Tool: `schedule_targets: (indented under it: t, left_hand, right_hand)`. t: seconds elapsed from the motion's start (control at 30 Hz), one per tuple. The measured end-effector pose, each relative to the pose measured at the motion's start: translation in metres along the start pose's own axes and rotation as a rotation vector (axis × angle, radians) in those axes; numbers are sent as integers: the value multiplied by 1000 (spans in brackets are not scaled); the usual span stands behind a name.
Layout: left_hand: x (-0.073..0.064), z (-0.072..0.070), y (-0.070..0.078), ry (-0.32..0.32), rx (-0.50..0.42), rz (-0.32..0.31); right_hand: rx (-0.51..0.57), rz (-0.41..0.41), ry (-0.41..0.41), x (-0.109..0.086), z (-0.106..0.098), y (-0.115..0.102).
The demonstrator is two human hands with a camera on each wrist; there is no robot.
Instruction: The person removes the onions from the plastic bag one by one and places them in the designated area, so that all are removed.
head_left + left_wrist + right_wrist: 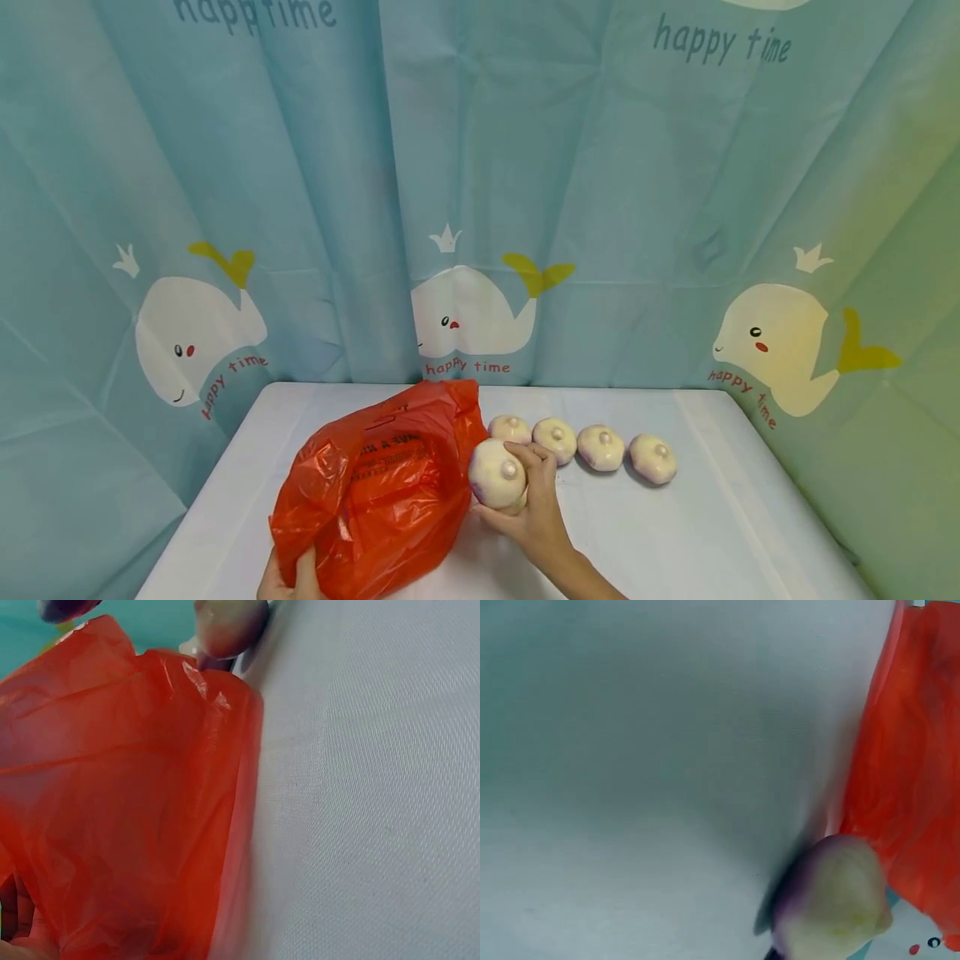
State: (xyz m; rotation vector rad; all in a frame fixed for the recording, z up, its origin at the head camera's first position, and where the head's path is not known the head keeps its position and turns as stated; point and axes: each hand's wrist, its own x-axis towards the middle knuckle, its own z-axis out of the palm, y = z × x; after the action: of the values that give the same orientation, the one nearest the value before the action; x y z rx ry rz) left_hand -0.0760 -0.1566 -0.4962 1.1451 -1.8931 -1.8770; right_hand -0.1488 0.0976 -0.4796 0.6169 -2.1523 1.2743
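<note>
The right hand [540, 510] grips a white bulb [495, 473] — just beside the red bag [401, 492] the left hand [304, 581] pinches.

The broad white table [697, 542] in front of me has rounded far corners and a finely woven-looking surface, and on its left half rests a large, crumpled bag of shiny red plastic [386, 492] with dark printing on it. To the right of the bag, towards the far edge, sits a row of four squat, round, cream-white bulbs [601, 450] tinged with purple, each with a small knob, the row slanting slightly nearer on its right. The leftmost bulb [509, 428] is partly hidden from me, and the rightmost bulb [653, 460] sits just apart from its neighbour.
</note>
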Motion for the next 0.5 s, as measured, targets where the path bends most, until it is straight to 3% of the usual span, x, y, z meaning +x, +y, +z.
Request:
schedule_targets:
  t: [0.3, 0.5]
  left_hand:
    - [2, -5, 1, -38, 17, -15]
    - [2, -3, 2, -21, 9, 8]
  right_hand:
    - [-72, 49, 41, -10, -15, 22]
    - [-112, 110, 29, -12, -27, 34]
